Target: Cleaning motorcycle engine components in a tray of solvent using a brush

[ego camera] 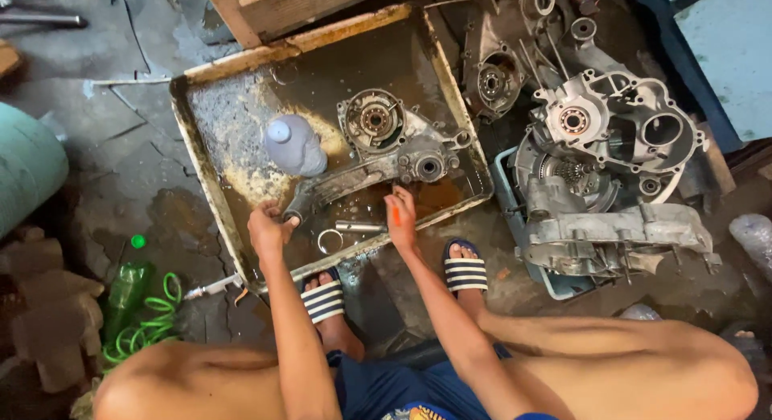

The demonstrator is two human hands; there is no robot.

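Knees and shorts: bare knees and blue shorts are filling the bottom edge, with two feet in striped sandals (323, 301) planted on the floor just in front of the tray.
Left hand: the left hand (269, 228) is curling round the near end of the engine casing (386, 150), fingers closed on its tube-shaped tip at the tray's front edge.
Right hand: the right hand (400, 219) is pinching a small orange tool (396, 216), its fingers pressed together near the casing's lower side.
Casing: it is lying flat inside the metal tray (211, 183), round bearing seat facing up, stretching from the tray's middle toward the near left.
Tray: rusty and shallow, it is holding a film of dark oily liquid; a plastic bottle (293, 145) is standing in it left of the casing, and a metal ring (328, 240) and a short metal tube (359, 226) are lying between the hands.
Floor: cracked grey concrete is showing dark wet stains around the tray.
Right side: a larger engine block (615, 175) is sitting on the floor, well apart from the tray.
Left side: a green bottle (125, 295) and a coiled green hose (153, 323) are lying beside rough stones.
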